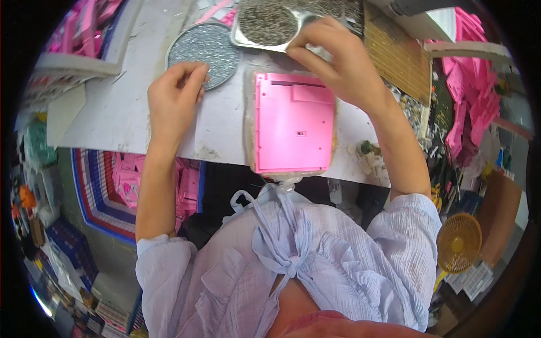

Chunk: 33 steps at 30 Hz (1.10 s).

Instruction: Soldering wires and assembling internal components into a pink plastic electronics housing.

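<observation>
A flat pink plastic part (296, 132) lies at the table's near edge, on a padded, plastic-wrapped block. My left hand (176, 98) is closed in a pinch at the near rim of a round dish (205, 50) full of small silvery metal pieces. Whatever its fingertips hold is too small to make out. My right hand (344, 62) is bent above the far right of the pink part, thumb and forefinger closed by the corner of a metal tray (265, 46). Dark small pieces, screw-like, fill that tray (267, 22). What the right fingertips hold cannot be seen.
A blue, white and red basket (93, 194) of pink parts stands below the table at left. More pink parts fill a crate (84, 66) at far left. A brown board (397, 48) lies at far right. Small pale pieces (372, 163) sit near the right edge.
</observation>
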### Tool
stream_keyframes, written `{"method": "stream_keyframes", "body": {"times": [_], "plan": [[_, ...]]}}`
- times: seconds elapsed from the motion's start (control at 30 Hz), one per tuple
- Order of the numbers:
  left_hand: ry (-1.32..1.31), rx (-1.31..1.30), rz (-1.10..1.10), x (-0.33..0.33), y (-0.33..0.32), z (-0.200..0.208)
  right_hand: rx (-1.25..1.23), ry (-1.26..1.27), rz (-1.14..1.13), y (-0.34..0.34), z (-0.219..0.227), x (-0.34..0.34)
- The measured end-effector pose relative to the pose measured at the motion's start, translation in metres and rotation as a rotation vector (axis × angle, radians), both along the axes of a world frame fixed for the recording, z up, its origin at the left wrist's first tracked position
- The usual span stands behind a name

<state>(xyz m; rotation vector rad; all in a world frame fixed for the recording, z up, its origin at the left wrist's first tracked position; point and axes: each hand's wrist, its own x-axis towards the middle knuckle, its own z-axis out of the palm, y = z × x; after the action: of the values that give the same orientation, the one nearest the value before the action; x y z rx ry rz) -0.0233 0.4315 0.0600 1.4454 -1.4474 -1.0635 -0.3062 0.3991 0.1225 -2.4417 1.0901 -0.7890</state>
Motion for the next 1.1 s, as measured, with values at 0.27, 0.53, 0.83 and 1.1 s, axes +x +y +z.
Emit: {"method": "stream_keyframes", "body": {"times": [0.27, 0.53, 0.83, 1.1], "plan": [[-0.007, -0.014, -0.162, -0.017, 0.033, -0.008, -0.183, 0.419, -0.013, 0.033, -0.015, -0.062], [-0.127, -0.1, -0.214, -0.019, 0.038, -0.002, -0.347, 0.69, 0.127, 0.017, -0.014, -0.053], [-0.331, -0.356, -0.435, -0.045, 0.014, 0.009, -0.143, 0.569, 0.116, 0.006, 0.001, -0.053], [-0.69, -0.538, -0.599, -0.053, 0.002, 0.012, -0.197, 0.088, -0.096, 0.08, -0.031, -0.068]]}}
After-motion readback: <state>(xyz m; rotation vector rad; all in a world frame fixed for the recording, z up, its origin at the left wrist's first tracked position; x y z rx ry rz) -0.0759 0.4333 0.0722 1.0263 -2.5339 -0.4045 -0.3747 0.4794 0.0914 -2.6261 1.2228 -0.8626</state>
